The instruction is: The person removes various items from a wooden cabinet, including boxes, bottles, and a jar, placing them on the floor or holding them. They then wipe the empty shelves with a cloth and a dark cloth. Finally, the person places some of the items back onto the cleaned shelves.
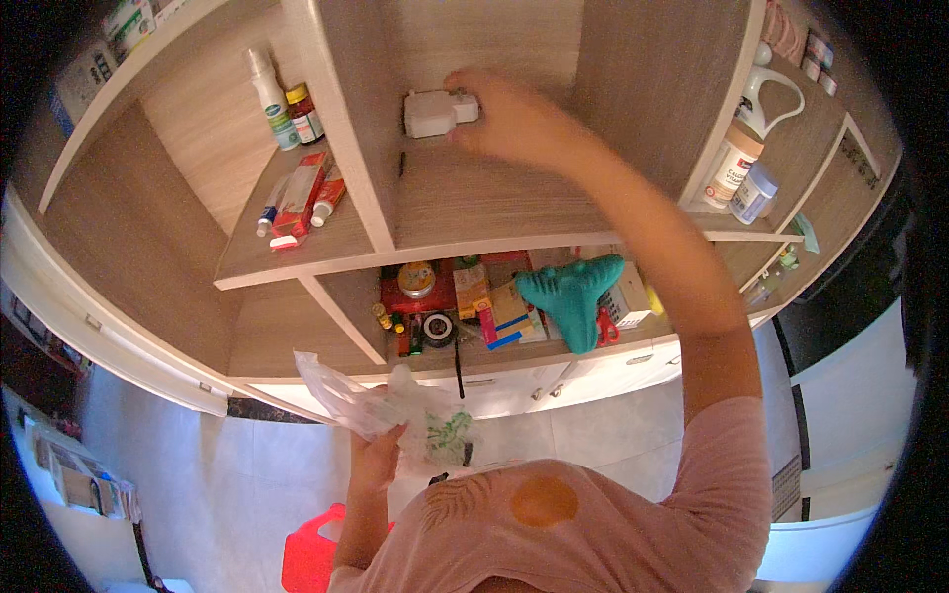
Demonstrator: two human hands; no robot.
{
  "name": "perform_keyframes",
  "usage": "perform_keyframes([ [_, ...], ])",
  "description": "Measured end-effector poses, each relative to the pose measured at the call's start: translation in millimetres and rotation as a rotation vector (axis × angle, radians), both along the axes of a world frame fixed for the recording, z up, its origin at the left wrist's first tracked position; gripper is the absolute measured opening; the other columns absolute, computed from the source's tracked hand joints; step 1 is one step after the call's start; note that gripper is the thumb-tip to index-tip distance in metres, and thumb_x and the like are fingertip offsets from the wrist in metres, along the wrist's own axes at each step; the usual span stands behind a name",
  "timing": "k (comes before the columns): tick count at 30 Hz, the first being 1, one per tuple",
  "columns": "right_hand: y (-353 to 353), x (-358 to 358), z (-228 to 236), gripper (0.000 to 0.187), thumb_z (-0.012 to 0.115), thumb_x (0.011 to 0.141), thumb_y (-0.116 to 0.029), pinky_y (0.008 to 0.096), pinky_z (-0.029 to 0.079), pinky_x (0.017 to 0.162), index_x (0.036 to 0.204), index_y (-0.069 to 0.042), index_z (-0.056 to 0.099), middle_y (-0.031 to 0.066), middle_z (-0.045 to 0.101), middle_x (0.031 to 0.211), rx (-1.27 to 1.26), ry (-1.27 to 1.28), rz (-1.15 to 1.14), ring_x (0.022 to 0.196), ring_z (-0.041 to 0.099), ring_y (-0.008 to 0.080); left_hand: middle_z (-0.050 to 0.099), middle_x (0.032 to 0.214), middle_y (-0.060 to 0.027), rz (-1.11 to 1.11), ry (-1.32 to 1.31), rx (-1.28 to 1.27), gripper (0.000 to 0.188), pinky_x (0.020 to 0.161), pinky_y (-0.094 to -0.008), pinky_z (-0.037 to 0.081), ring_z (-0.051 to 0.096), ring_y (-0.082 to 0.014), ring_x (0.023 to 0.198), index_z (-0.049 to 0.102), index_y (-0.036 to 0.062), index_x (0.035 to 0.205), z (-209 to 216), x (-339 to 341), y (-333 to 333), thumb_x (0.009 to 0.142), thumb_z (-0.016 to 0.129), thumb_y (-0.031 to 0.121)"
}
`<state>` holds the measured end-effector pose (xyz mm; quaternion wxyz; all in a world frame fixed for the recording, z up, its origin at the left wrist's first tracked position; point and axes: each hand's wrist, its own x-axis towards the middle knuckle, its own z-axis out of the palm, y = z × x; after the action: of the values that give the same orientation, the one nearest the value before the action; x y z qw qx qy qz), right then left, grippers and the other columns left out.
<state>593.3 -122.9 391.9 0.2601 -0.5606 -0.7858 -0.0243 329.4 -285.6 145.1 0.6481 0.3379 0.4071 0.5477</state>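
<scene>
My right hand (494,114) reaches into the middle upper compartment, its fingers and thumb curved round one end of a small white box-like object (429,115). That object lies against the compartment's left side; its exact kind does not show. Low in front of the cabinet, my left hand (379,457) is closed on a thin, see-through plastic bag (341,400). The bag hangs crumpled, with a green patch on its lower right part. Whatever the bag contains, if anything, I cannot make out.
Left of the compartment stand a spray bottle (269,99) and a brown bottle (304,114), near red boxes and tubes (301,193). Rightward are a supplement jar (733,163) and a blue-white tub (754,193). Below lie a teal cloth item (576,296) and a tape roll (438,329).
</scene>
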Motion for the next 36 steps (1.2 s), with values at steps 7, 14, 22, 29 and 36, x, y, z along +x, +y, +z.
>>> perform_keyframes([
  [7,163,46,-55,0.092,0.072,0.064,-0.043,0.0373,0.03,0.1,0.132,-0.003,0.026,0.0196,0.033,0.132,-0.022,-0.199,0.071,0.121,0.034,0.0333,0.051,0.109,-0.0083,0.363,0.356,-0.287,0.046,0.084,-0.0298,0.041,0.049,-0.019,0.101,0.039,0.0026,0.123,-12,-53,-14,0.078,0.053,0.0],
  [14,191,71,-57,0.09,0.073,0.065,-0.039,0.0404,0.029,0.101,0.134,-0.008,0.025,0.017,0.033,0.133,-0.328,-0.174,0.209,0.123,0.032,0.0308,0.052,0.112,-0.0106,0.47,0.1,-0.226,0.038,0.083,-0.0351,0.044,0.05,-0.0205,0.102,0.041,0.0009,0.121,-53,-152,2,0.085,0.05,0.01],
  [22,158,43,-40,0.081,0.07,0.068,-0.042,0.0385,0.033,0.099,0.131,-0.008,0.031,0.0174,0.04,0.128,-0.151,-0.281,0.061,0.117,0.04,0.0318,0.05,0.116,-0.0108,0.237,-0.254,0.051,0.036,0.091,-0.0372,0.042,0.049,-0.0221,0.107,0.04,0.002,0.121,-89,-181,105,0.088,0.047,0.012],
  [29,62,34,1,0.061,0.066,0.073,-0.027,0.0333,0.042,0.085,0.121,0.0,0.041,0.0161,0.053,0.108,0.186,0.097,-0.052,0.098,0.051,0.0247,0.044,0.124,-0.0124,0.013,-0.425,0.004,0.041,0.099,-0.0433,0.033,0.041,-0.0281,0.116,0.033,0.0036,0.127,-141,-175,211,0.09,0.039,0.021],
  [36,-80,56,-17,0.064,0.058,0.08,-0.036,0.0485,0.033,0.098,0.13,-0.007,0.029,0.0161,0.033,0.132,-0.161,1.311,0.553,0.123,0.033,0.0331,0.046,0.119,-0.0137,0.174,0.035,0.066,0.051,0.091,-0.0436,0.038,0.047,-0.0302,0.108,0.034,0.0029,0.126,-147,-160,258,0.082,0.054,0.021],
])
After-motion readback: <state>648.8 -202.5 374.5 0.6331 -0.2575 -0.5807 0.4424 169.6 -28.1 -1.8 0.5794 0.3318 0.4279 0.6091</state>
